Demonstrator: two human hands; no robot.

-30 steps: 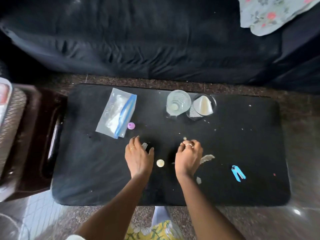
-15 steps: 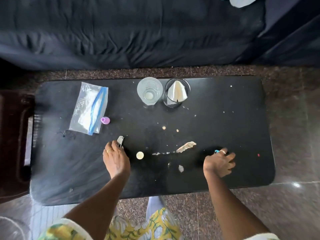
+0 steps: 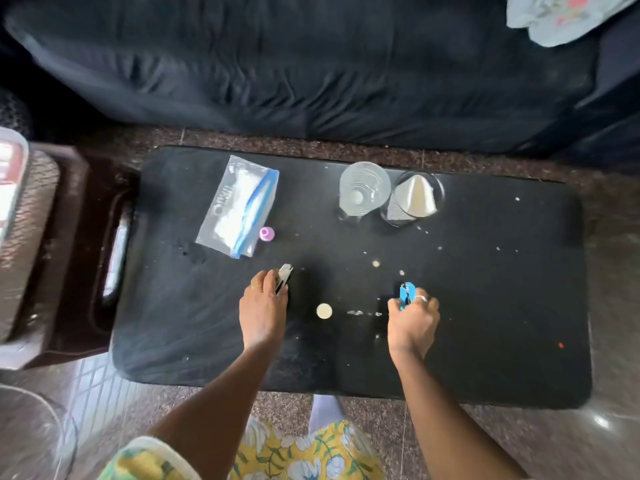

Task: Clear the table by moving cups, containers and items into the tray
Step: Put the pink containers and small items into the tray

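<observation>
Far left: brown tray (image 3: 86, 258) just beside the desk's (image 3: 485, 323) left end, handle slot facing the desk. What's inside it can't be made out; blurred.

Desk, left part: zip bag (image 3: 239, 206) with a blue seal strip lying flat, white stuff inside. Pink cap (image 3: 267, 233) just beside its near right corner.

Left hand (image 3: 263, 306): over the desk, fingers curled on a small silvery metal piece (image 3: 284, 276) that sticks out past the fingertips. Can't tell what it is.

Centre: pale round disc (image 3: 324, 311) flat on the desk between the two hands, touching neither. Back centre: clear plastic cup (image 3: 363, 188) upright, and right beside it a glass (image 3: 417, 199) with a white cone-shaped thing in it. Can't tell if the two touch.

Right hand (image 3: 412, 318): clenched around a blue clip (image 3: 407, 294), its top showing above the knuckles, ring on one finger.

Crumbs scattered over the centre and right of the desk; red speck (image 3: 561, 345) near the right end.
</observation>
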